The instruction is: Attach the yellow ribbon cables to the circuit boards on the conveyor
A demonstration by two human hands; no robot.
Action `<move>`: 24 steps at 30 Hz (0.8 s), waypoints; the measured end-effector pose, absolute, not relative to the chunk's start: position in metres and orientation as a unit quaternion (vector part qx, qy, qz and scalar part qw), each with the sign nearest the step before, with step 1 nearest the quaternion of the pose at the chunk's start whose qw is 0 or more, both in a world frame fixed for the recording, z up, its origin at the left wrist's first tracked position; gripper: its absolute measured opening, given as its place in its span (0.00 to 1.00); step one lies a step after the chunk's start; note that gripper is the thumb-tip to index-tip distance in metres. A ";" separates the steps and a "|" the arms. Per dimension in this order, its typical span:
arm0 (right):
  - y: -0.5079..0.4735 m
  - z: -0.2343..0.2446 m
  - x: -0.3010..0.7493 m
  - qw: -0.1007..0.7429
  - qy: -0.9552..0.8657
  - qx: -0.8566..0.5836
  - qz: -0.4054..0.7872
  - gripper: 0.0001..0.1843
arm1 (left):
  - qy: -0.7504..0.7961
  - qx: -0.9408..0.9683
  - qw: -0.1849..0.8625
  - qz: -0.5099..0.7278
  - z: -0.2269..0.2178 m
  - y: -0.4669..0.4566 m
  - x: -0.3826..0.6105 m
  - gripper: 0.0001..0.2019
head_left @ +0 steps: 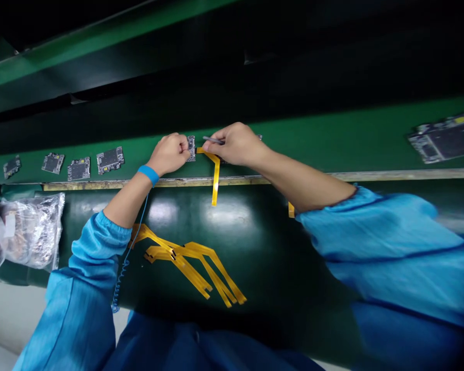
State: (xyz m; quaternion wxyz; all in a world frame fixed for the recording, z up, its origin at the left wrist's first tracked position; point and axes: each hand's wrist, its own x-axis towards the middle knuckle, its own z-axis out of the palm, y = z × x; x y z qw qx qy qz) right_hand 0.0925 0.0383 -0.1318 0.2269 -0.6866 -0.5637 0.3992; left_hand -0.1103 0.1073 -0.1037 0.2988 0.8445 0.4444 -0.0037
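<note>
Left hand [169,154] is clamped on the circuit board [191,148], steadying it for the metal tweezers [212,139] gripped in the closed right hand [235,145], against the amber flex cable [215,175].

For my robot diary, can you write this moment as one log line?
left hand: pinching circuit board | right hand: holding slim metal tool | yellow flex cable: beside board
</note>
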 end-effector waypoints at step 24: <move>0.041 -0.111 0.110 0.084 -0.552 -0.733 0.389 0.10 | 0.265 0.927 0.259 0.061 -0.117 0.074 -0.136 0.14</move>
